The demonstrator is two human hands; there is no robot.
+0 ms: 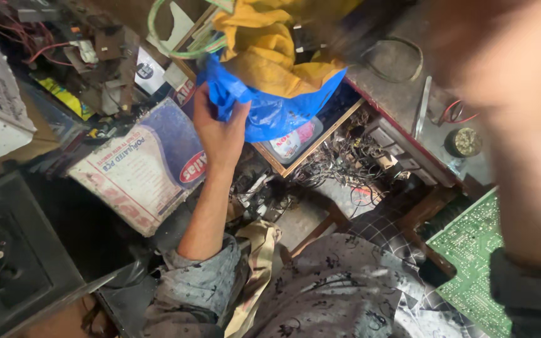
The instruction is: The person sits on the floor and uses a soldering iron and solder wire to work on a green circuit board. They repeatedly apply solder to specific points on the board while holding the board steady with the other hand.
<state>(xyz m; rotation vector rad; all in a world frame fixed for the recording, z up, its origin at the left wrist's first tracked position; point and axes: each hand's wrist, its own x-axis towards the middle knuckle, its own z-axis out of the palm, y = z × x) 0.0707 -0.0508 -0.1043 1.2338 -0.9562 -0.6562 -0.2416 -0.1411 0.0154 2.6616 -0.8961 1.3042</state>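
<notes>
Plastic bag (270,106) sits in wooden drawer (308,156), cloth (270,50) on top of it. Cardboard box (145,169) just left of drawer; wire tangle (339,156) right. Circuit board (471,256) far right, near edge.

Single view only, from a head-worn camera looking steeply down over the wearer's own patterned grey shirt (339,288) at lower centre. It faces a cluttered wooden bench (402,94) in the upper right of the frame and a heap of loose wires (339,159) at centre. Range is close: a blurred forearm fills the right edge. No second view shares the scene.
</notes>
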